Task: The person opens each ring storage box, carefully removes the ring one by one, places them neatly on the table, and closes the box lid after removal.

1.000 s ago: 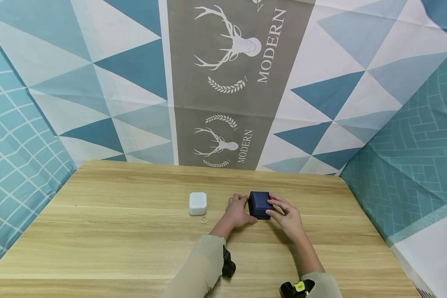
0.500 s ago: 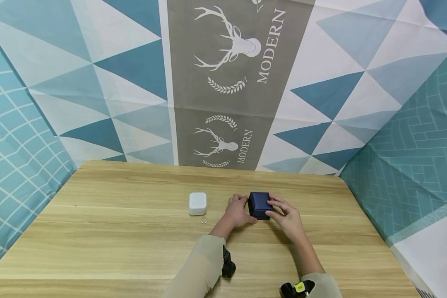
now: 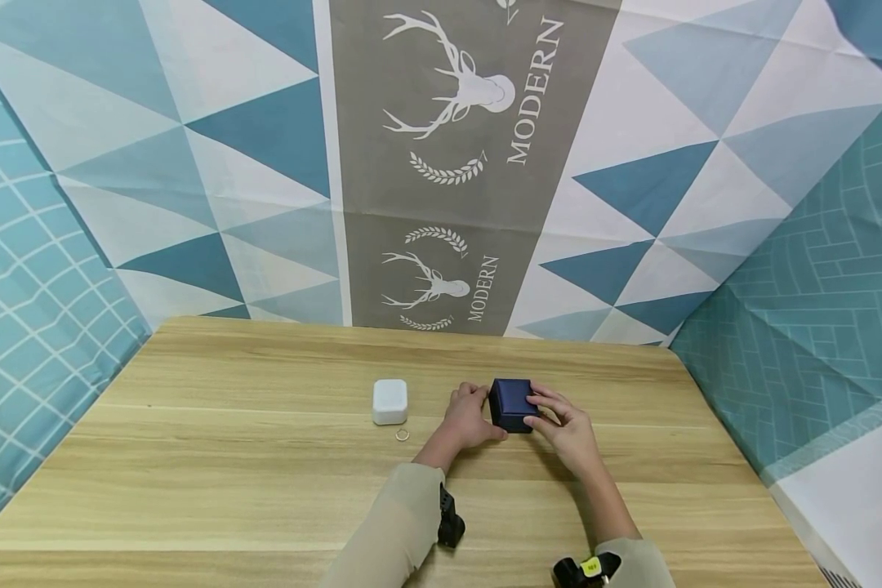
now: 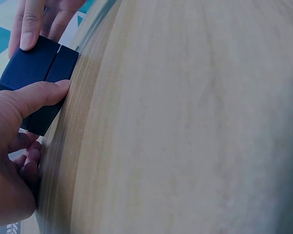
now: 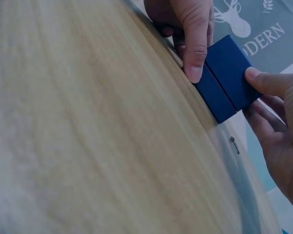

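Note:
A small dark blue ring box [image 3: 515,403] stands closed on the wooden table, a thin seam showing between its lid and base [image 5: 228,80]. My left hand [image 3: 470,419] holds the base from the left, the thumb [image 4: 49,92] pressed on its front face. From the right, my right hand [image 3: 569,425] pinches the lid between thumb [image 5: 268,83] and fingers. A thin ring [image 3: 402,435] lies left of my left hand. Just behind it is a white rounded box [image 3: 390,402].
In the right wrist view, a small silvery piece [image 5: 235,145] lies on the table beside the blue box. The wooden tabletop [image 3: 228,457] reaches back to a patterned wall cloth [image 3: 426,163]. Dark cameras [image 3: 451,523] are strapped on both wrists.

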Demonstrator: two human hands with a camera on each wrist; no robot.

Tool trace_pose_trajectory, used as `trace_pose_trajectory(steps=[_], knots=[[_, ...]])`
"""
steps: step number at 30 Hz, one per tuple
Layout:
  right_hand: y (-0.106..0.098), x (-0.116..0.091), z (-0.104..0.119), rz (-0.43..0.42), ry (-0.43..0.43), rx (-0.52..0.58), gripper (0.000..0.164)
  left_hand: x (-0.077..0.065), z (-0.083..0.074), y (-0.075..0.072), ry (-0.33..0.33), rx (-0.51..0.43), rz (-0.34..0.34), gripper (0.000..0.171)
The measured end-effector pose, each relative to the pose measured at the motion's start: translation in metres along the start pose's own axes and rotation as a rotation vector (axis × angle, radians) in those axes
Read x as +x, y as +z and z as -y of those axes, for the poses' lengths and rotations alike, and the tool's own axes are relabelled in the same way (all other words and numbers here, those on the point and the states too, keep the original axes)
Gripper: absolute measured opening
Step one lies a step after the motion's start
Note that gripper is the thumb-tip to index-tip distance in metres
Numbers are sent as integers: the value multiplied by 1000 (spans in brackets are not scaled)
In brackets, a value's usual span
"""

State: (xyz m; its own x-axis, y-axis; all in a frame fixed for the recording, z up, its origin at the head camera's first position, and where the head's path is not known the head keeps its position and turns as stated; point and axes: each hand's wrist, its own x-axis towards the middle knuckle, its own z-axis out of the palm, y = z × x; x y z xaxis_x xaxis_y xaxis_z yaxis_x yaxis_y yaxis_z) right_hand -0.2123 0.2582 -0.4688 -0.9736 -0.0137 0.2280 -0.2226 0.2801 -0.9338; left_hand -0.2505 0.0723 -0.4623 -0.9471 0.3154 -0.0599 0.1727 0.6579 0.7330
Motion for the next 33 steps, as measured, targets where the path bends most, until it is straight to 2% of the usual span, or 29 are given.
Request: trace_pose_trajectory(steps=[18, 33], knots=[[0, 0, -1, 2, -14, -7, 35, 0, 0, 0, -8, 24, -3, 84], [-1, -1, 0, 5, 20, 11, 36, 1, 0, 0, 1, 11, 0, 84]])
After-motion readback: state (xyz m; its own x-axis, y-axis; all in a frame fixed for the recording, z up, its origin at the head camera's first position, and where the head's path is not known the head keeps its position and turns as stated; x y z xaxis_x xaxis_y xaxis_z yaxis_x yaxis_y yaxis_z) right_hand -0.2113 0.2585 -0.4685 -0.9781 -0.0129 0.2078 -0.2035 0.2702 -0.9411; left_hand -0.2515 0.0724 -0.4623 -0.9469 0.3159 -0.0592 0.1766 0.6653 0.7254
